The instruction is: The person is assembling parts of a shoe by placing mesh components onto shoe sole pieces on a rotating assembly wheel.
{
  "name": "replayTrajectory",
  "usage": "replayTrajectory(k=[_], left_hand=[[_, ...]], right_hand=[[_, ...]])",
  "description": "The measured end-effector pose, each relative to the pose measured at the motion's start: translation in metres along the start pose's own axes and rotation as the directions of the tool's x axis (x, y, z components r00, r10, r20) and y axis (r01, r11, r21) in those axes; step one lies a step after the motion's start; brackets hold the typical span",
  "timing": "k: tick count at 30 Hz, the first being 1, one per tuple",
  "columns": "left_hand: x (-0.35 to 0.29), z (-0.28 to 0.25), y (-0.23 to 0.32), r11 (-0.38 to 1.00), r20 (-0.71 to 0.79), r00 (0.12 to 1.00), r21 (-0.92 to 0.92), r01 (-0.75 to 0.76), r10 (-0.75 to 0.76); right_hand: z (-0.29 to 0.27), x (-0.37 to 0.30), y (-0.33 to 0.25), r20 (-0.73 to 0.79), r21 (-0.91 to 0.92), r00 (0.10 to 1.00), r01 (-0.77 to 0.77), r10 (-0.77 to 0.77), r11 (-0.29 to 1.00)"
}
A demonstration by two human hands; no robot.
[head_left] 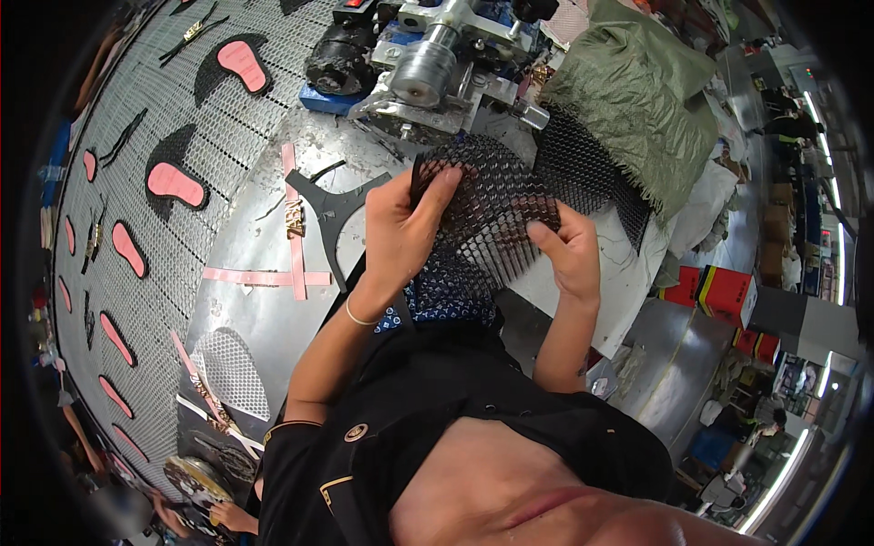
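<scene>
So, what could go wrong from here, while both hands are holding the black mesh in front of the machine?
1. The black mesh piece curves between the left hand and the right hand, so an uneven pull might distort it.
2. The machine stands just beyond the mesh; an edge could perhaps catch on it.
3. The thin bracelet on the left wrist might snag in the open holes.

mesh [489,187] in hands [401,227] [577,253] | conveyor [168,282] left | boxes [726,296] right, perhaps lower
</scene>
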State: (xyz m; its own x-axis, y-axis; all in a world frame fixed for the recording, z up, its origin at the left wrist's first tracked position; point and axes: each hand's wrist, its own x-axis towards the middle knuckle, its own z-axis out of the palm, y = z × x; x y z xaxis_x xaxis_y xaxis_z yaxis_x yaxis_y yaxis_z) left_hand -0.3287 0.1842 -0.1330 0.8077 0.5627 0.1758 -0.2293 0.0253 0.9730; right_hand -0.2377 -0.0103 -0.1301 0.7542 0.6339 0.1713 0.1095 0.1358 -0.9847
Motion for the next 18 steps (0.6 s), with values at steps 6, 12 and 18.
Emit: replayTrajectory(k=[6,12,18], left_hand=[[0.014,-0.003,-0.005,0.919,0.26,0.92,-0.186,0.347,-0.294],[0.021,-0.004,-0.011,0.729,0.373,0.839,-0.428,0.535,-0.396],[0.024,-0.019,0.0,0.7,0.282,0.873,-0.522,0.488,-0.398]], right_hand=[[0.008,-0.005,-0.015,-0.183,0.034,0.974,-0.132,0.136,0.991],[0.008,-0.003,-0.025,-0.179,-0.011,0.976,-0.124,0.12,0.992],[0.019,0.018,-0.019,-0.143,-0.055,0.983,-0.123,0.114,0.991]])
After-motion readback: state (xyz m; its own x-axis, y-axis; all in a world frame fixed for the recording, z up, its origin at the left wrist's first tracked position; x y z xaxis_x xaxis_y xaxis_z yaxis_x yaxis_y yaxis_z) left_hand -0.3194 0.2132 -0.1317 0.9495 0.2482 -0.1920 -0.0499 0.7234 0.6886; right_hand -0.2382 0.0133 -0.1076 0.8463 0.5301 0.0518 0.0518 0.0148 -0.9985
